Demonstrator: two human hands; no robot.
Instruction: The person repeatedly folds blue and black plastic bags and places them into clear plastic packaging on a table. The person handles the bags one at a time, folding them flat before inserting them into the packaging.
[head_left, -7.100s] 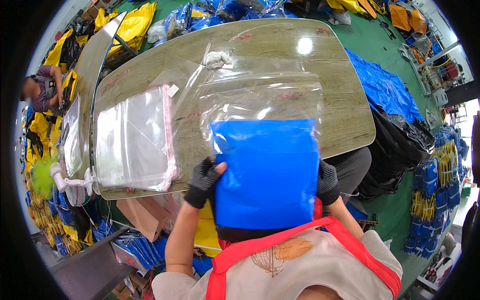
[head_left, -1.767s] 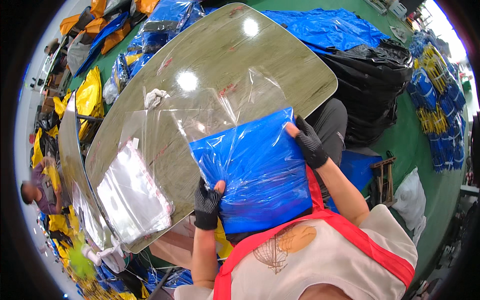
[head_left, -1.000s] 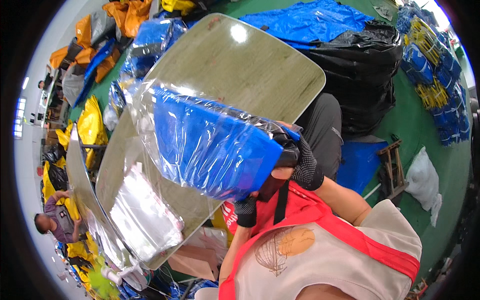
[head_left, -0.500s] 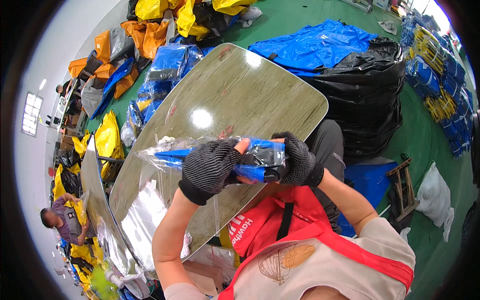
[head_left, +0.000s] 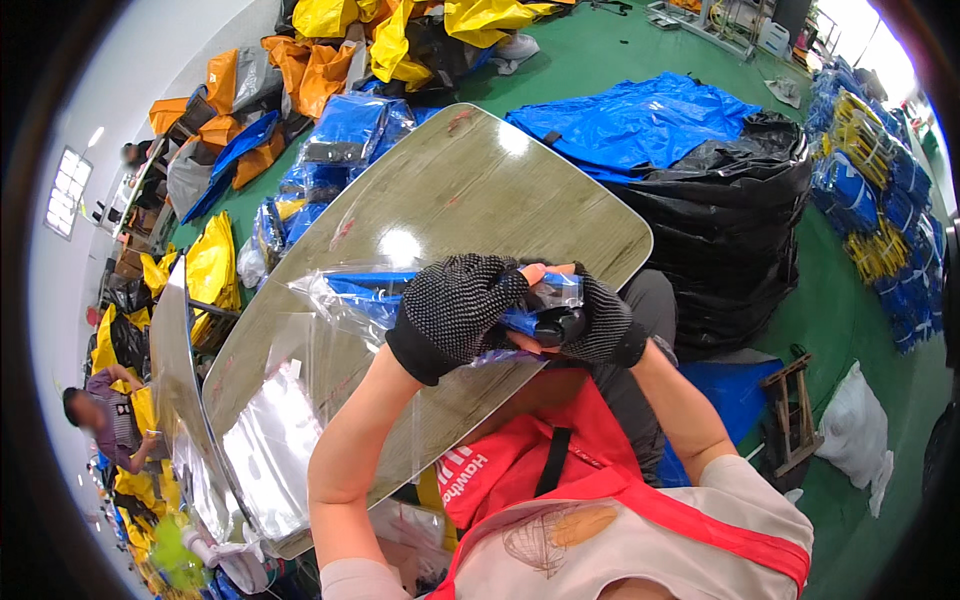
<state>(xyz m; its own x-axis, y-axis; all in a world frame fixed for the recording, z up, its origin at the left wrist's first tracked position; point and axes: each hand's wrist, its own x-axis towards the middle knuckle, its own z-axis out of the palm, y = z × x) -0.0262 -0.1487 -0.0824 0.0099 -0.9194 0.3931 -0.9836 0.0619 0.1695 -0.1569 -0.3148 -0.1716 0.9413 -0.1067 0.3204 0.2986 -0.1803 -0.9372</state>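
Observation:
A folded blue-and-black plastic sheet (head_left: 362,291) sits partly inside a clear plastic bag (head_left: 318,292), held above the near part of a wood-patterned table (head_left: 480,190). My left hand (head_left: 455,315), in a black dotted glove with bare fingertips, wraps over the middle of the bundle. At its right end, my right hand (head_left: 603,325) in a matching glove is closed round the bunched sheet. The fingertips of both hands nearly meet. Under the gloves, much of the bundle is hidden.
A stack of clear plastic bags (head_left: 272,440) lies on the table's left near part. Beyond the table's right edge stands a large black-and-blue sheet pile (head_left: 700,210). Wrapped blue bundles (head_left: 345,140) are at its far left. A person (head_left: 115,415) handles yellow material farther left.
My hands have come closer together on the bundle, the left sliding rightward along it. The right end of the sheet looks more bunched. The whole view has shifted slightly.

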